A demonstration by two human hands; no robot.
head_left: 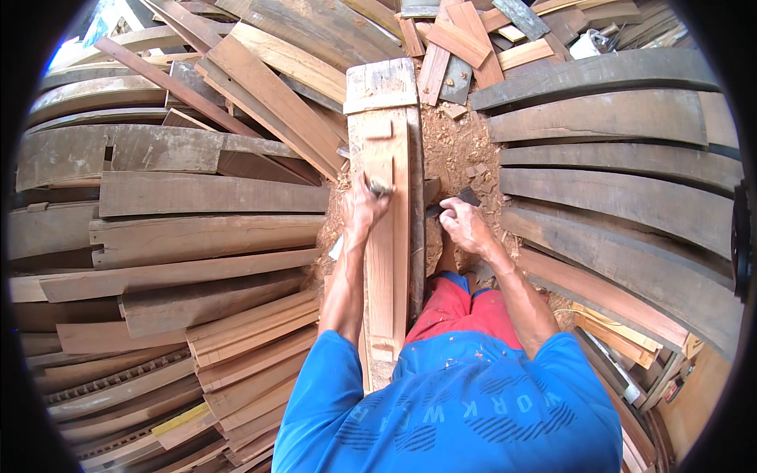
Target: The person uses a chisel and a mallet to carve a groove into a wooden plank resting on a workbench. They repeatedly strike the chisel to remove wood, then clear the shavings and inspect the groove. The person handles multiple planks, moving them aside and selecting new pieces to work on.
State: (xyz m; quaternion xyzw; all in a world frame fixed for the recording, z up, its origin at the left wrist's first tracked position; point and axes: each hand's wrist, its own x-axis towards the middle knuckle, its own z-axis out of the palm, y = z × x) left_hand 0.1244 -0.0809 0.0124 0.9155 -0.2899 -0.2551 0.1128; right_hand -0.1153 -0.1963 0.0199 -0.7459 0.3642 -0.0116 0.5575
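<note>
A long reddish-brown board lies lengthwise on a narrow, worn wooden bench. My left hand is closed on a small metal tool at the board's upper part; the fingers hide most of it, so its kind is unclear. To the right of the bench, apart from the board, my right hand is closed around a dark tool. A dark end shows beyond the fingers, but the grip covers the rest. A small wood block sits at the board's far end.
Stacked planks crowd the left side, and long grey boards fill the right. Wood shavings cover the ground beside the bench. Offcuts are heaped at the far end. My legs in red shorts are close against the bench.
</note>
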